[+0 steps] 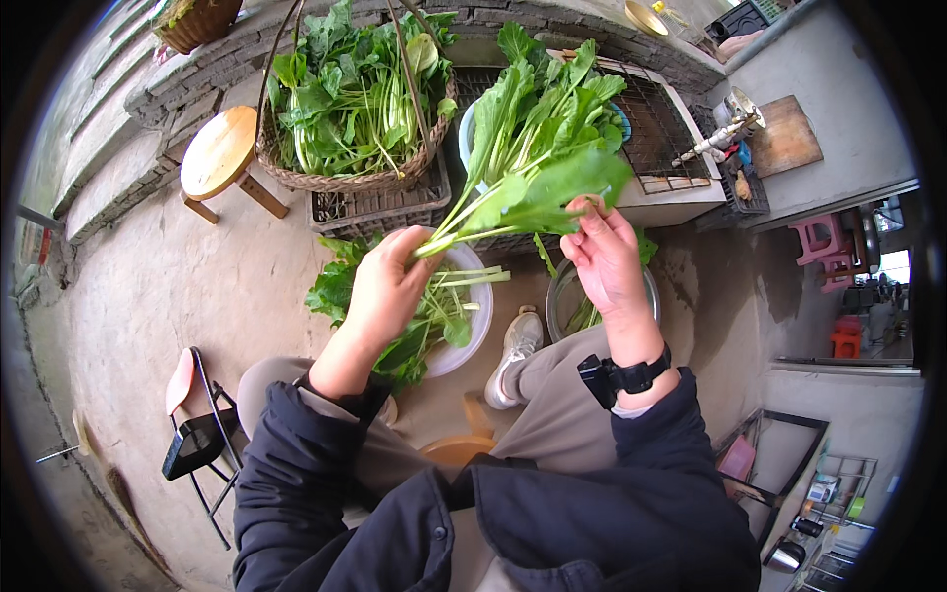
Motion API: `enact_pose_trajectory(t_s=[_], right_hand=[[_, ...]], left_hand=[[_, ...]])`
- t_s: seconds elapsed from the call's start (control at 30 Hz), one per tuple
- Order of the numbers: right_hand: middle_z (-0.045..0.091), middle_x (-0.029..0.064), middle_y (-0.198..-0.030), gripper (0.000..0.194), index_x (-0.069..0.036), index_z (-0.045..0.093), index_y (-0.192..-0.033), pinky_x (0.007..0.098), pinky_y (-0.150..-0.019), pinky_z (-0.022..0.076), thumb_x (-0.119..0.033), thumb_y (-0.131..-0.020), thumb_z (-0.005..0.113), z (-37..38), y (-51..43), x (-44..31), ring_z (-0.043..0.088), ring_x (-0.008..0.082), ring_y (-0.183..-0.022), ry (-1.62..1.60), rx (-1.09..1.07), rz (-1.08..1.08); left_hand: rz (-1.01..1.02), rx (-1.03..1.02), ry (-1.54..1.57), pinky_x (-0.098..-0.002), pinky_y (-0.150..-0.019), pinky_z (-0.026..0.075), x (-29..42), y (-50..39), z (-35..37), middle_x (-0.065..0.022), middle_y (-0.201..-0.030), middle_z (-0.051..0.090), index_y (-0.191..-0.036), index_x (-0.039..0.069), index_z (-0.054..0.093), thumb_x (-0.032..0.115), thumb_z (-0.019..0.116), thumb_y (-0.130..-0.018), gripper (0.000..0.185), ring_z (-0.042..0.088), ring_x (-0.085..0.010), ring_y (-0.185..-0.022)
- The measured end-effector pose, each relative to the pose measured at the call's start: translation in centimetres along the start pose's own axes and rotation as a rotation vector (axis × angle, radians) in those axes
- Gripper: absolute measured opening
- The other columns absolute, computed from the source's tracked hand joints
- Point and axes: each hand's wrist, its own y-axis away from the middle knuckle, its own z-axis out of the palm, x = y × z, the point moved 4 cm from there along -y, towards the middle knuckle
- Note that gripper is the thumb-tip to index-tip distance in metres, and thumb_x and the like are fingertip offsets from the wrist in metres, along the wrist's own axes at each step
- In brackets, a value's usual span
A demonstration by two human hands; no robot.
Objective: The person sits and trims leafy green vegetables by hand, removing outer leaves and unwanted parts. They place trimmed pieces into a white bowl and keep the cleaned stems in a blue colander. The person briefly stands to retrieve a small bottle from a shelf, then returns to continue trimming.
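Observation:
My left hand (388, 285) is closed around the stem end of a leafy green plant (518, 198), whose leaves stretch up to the right. At the edge of one leaf is my right hand (608, 255), thumb and fingertips pinched together on it. Below my left hand a pale plastic basin (482, 314) holds cut greens and stems, with leaves hanging over its left side. A metal basin (552, 311) with some stems sits behind my right forearm, partly hidden. Beyond my hands, a light blue basin (466, 140) is heaped with more leafy greens.
A woven basket (348, 180) full of greens rests on a black plastic crate (381, 207). Left of it stands a round wooden stool (220, 152); a folding chair (200, 444) is at lower left. A wire rack (658, 111) lies at upper right, near a wooden board (786, 137).

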Motion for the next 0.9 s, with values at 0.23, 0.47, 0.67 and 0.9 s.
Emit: enact_pose_trajectory(t_s=[0.23, 0.47, 0.67, 0.9], right_hand=[[0.066, 0.0062, -0.089, 0.013, -0.005, 0.060, -0.107, 0.0237, -0.058, 0.0416, -0.011, -0.096, 0.058, -1.5, -0.7, 1.1, 0.059, 0.0124, -0.074, -0.047, 0.113, 0.031], [0.066, 0.0055, -0.098, 0.018, -0.001, 0.062, -0.108, 0.0282, -0.081, 0.0528, -0.015, -0.098, 0.058, 0.6, -0.1, 6.4, 0.064, 0.0138, -0.087, 0.879, -0.303, 0.394], [0.068, 0.0037, -0.083, 0.017, 0.001, 0.068, -0.103, 0.0269, -0.080, 0.0511, -0.013, -0.093, 0.064, 4.5, 2.1, 7.3, 0.063, 0.0095, -0.083, 1.151, -0.498, 0.238], [0.067, 0.0000, -0.083, 0.016, 0.001, 0.066, -0.096, 0.0235, -0.072, 0.0518, -0.015, -0.093, 0.068, 5.4, 2.1, 7.1, 0.061, 0.0067, -0.075, 0.946, -0.380, 0.383]], left_hand=[[0.114, 0.063, -0.058, -0.0352, -0.071, 0.048, 0.8, -0.1, -0.5, -0.0149, -0.089, 0.061, -0.103, 0.002, 0.064, 0.013, 0.063, -0.092, 0.016, 0.061, -0.0292, -0.077], [-0.324, -0.136, 1.091, -0.0289, -0.079, 0.051, -1.9, -0.4, 0.6, -0.0039, -0.088, 0.063, -0.124, 0.001, 0.056, 0.019, 0.051, -0.103, 0.028, 0.063, -0.0150, -0.081], [-0.370, -0.202, 1.643, -0.0480, -0.106, 0.048, -1.9, -0.2, 0.5, -0.0173, -0.108, 0.066, -0.122, -0.002, 0.053, 0.005, 0.048, -0.101, 0.023, 0.064, -0.0328, -0.111], [-0.392, -0.140, 1.699, -0.0503, -0.108, 0.047, -2.0, 0.4, 0.4, -0.0186, -0.113, 0.066, -0.116, 0.000, 0.056, 0.003, 0.052, -0.098, 0.018, 0.061, -0.0347, -0.116]])
